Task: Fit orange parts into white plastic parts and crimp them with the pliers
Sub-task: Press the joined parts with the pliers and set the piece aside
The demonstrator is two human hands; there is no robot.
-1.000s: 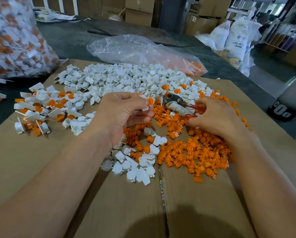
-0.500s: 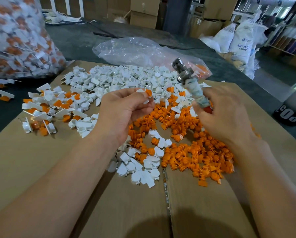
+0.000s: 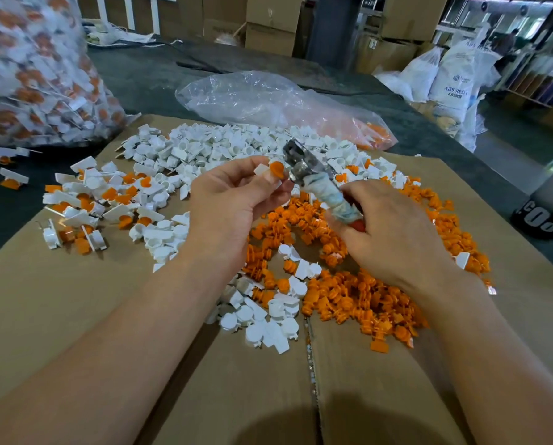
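Note:
My left hand (image 3: 233,200) pinches a white plastic part with an orange part (image 3: 273,171) set in it, held above the piles. My right hand (image 3: 387,239) grips the tape-wrapped handles of the pliers (image 3: 313,179), whose metal jaws point up and left, right beside the orange part. Below my hands lies a heap of loose orange parts (image 3: 365,293). A wide heap of loose white parts (image 3: 223,149) lies behind, and a small cluster of white parts (image 3: 268,322) sits in front.
Everything rests on flattened cardboard (image 3: 76,316) over a dark table. Fitted white-and-orange pieces (image 3: 85,200) lie at the left. A big bag of such pieces (image 3: 34,75) stands at the far left, and a clear plastic bag (image 3: 268,101) lies behind the heaps.
My right hand picked the pliers up off the orange heap, raised them, then swung the jaws left to the part my left hand holds. My left hand lifted slightly.

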